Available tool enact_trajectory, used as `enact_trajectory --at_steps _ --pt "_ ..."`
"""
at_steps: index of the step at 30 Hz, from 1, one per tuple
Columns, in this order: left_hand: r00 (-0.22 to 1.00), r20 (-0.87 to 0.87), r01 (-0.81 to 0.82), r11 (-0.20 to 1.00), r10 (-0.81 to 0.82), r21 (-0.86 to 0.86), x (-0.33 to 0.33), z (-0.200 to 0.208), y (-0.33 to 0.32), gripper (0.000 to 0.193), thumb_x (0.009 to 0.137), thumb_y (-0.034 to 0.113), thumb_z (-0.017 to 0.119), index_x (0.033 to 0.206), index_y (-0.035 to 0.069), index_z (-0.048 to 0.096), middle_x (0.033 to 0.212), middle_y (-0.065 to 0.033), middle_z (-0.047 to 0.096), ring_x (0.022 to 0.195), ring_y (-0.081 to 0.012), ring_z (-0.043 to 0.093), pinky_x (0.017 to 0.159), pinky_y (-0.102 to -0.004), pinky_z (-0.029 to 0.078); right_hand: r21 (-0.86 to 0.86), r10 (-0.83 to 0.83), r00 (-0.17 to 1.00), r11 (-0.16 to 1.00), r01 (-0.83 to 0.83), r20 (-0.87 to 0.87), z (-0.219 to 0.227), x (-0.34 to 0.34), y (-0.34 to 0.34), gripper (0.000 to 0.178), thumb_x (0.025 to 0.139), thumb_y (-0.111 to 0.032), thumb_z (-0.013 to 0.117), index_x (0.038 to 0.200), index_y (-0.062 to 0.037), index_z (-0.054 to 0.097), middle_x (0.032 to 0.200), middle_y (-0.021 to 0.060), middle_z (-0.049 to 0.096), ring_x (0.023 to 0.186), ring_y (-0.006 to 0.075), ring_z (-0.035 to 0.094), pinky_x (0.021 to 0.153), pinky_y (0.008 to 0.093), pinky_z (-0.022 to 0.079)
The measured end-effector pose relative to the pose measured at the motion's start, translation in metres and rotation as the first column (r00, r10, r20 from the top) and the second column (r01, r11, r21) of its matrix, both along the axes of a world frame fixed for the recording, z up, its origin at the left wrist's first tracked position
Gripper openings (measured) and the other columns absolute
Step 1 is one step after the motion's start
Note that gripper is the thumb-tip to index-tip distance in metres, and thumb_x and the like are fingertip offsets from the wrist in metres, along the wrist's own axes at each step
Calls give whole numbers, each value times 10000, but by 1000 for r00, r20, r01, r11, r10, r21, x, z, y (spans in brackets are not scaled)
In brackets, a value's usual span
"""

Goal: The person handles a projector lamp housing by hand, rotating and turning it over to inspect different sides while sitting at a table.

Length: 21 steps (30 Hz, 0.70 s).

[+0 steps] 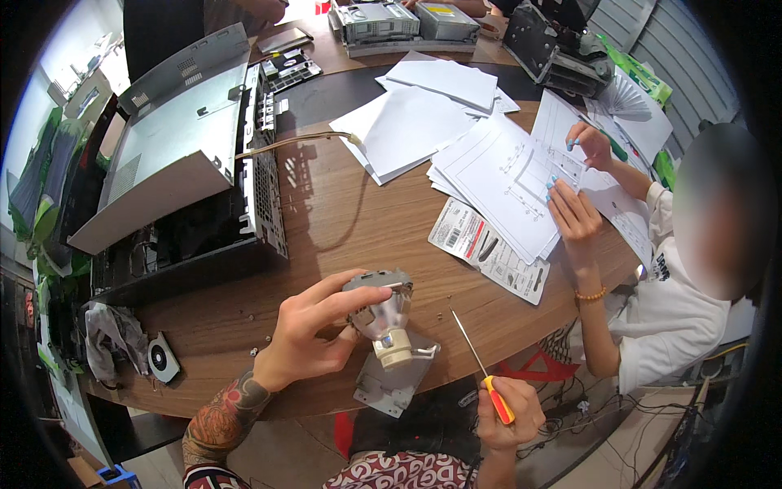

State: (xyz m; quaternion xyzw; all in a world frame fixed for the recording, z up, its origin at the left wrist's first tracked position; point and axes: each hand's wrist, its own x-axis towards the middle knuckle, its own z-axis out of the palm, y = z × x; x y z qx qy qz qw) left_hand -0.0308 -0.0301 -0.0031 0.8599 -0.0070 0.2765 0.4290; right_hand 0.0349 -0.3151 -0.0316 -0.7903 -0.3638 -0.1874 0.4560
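Near the table's front edge, my left hand [319,326] grips a projector lamp [389,319] by its upper rim, with thumb and fingers around it. The lamp has a clear glass reflector, and its pale ceramic neck points down. Below it a grey metal plate [397,381] lies at the table's edge, partly covered by the lamp. My right hand [513,413] is closed around the red and yellow handle of a screwdriver [498,399]. The thin shaft slants up and left over the table edge, its tip apart from the lamp.
An opened computer case [195,212] with a raised metal panel stands at left; a cable [301,140] runs from it. White papers [423,122] and a blister card [489,248] lie right of centre. A co-worker's hands [577,216] rest over printed sheets. Small screws [254,352] and a fan [163,359] lie front left.
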Motion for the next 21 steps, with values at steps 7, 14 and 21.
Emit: enact_trajectory --at_steps 7,14,21 --pt "984 -160 46 973 -84 -224 6 -4 3 582 652 -106 607 1215 44 609 1186 -151 645 1051 -267 647 878 -319 513 57 -49 992 997 56 -113 -6 -2 -13 266 722 -52 776 965 -9 676 833 146 675 668 261 676 609 314 561" --pt "973 -207 45 962 -103 -269 7 -3 4 571 667 -108 623 1218 43 605 1198 -134 644 1119 -269 624 965 -335 477 51 -69 993 996 75 -99 -4 -5 -6 271 732 -22 769 986 -8 677 880 148 676 711 263 682 633 319 563" --pt "972 -209 51 969 -103 -241 7 -2 5 573 666 -110 620 1218 43 604 1199 -135 643 1122 -268 623 965 -337 479 -21 -12 996 1000 10 -92 -6 -1 5 296 709 -36 805 981 -24 690 901 138 672 748 276 694 662 323 574"
